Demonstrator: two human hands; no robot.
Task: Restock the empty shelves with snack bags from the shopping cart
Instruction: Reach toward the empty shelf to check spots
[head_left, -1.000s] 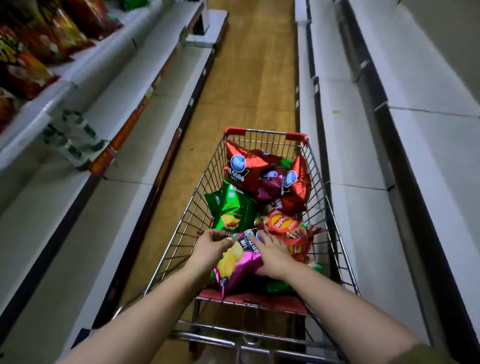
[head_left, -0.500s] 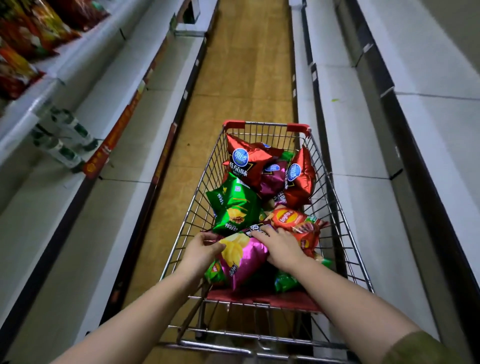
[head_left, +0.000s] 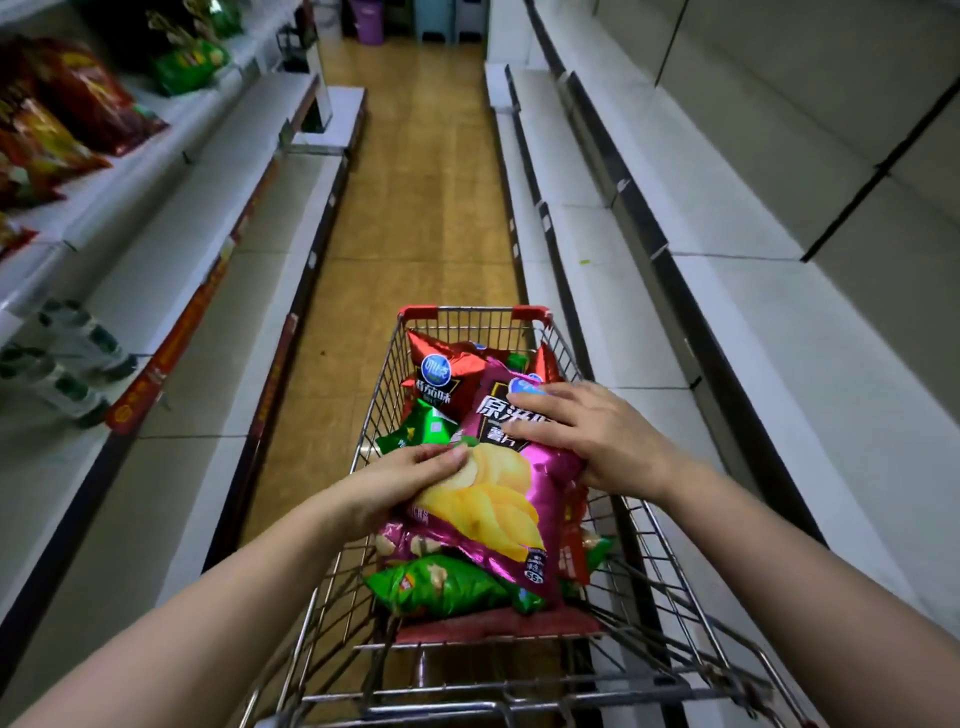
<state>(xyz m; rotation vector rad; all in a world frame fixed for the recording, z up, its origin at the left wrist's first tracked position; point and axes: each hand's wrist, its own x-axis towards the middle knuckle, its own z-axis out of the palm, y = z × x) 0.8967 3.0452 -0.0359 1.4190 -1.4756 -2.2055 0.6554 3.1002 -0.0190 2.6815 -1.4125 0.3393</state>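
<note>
Hands meet on one purple snack bag (head_left: 498, 499), held tilted above the heap inside the shopping cart (head_left: 467, 312), its printed front facing up. The left hand (head_left: 410, 483) takes the bag's left edge, fingers curled over the picture of yellow chips; its grip is closed on the bag. The right hand (head_left: 597, 441) covers the upper right part, fingers spread and bent across the dark label, thumb hidden behind the foil; that grip also holds the bag.

Under the near end of the purple snack bag lies a green bag (head_left: 441, 587), resting on the red flap at the cart's near end. A smaller green bag (head_left: 421, 428) pokes out just beyond the left fingers, touching a red bag (head_left: 441, 374) that leans toward the cart's far end. More red foil shows at the right, mostly covered.

The cart stands in an aisle on a wooden floor (head_left: 415, 208). White shelves (head_left: 675, 218) run along the right. On the left, an upper shelf (head_left: 156, 156) carries red and green snack bags (head_left: 78, 104), and lower down some bottles (head_left: 67, 364) lie on their sides, blurred.
</note>
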